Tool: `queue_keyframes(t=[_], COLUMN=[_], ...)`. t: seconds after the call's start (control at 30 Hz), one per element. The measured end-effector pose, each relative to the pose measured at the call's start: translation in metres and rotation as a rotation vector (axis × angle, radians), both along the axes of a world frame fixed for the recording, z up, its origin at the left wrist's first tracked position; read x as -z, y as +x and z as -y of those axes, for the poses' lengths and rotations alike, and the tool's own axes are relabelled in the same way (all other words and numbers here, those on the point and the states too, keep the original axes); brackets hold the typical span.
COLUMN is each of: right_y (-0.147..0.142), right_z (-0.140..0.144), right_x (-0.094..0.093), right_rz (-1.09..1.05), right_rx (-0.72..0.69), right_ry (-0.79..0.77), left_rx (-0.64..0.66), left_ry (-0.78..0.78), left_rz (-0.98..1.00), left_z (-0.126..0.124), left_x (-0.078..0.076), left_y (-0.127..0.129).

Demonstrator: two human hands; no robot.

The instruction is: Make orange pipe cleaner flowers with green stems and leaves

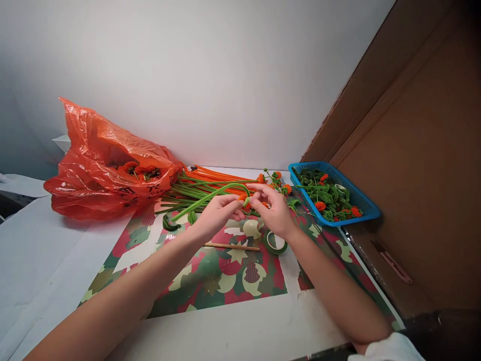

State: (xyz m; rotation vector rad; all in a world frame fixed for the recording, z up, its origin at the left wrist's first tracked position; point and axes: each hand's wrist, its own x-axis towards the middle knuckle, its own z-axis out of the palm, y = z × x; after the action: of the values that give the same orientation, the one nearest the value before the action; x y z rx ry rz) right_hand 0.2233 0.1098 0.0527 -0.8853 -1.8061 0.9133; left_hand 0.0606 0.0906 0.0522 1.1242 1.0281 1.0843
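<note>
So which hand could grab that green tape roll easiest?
Probably the right hand. The green tape roll lies on the patterned paper just below that wrist. The left hand is farther off and pinches the green pipe cleaner. Both hands are busy with it, though.

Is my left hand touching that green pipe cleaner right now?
Touching. The head view shows the left hand pinching the bent green pipe cleaner at its fingertips, meeting the right hand.

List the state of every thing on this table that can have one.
left hand: pinching green pipe cleaner
right hand: pinching it too
green pipe cleaner: bent into an arch
orange plastic bag: open, slumped
blue basket: filled
tape roll: lying flat
wooden stick: lying flat
</note>
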Motion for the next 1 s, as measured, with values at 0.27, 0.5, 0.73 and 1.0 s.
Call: queue_keyframes(t=[0.27,0.5,0.73,1.0], right_y=[-0.002,-0.003,-0.003,0.000], right_z=[0.001,0.001,0.004,0.000], right_x=[0.002,0.006,0.001,0.003], right_rz=[0.016,-0.062,0.015,-0.038], right_rx=[0.025,0.006,-0.005,0.073], right_ry=[-0.001,0.009,0.097,0.011], left_rx=[-0.036,-0.036,-0.040,-0.014], left_ry=[0.184,0.229,0.169,0.141], left_rz=[-0.183,-0.259,-0.235,-0.208], left_z=[0.002,-0.001,0.001,0.003], left_x=[0.000,0.004,0.001,-0.007], left_y=[0.000,-0.004,-0.002,-0.001])
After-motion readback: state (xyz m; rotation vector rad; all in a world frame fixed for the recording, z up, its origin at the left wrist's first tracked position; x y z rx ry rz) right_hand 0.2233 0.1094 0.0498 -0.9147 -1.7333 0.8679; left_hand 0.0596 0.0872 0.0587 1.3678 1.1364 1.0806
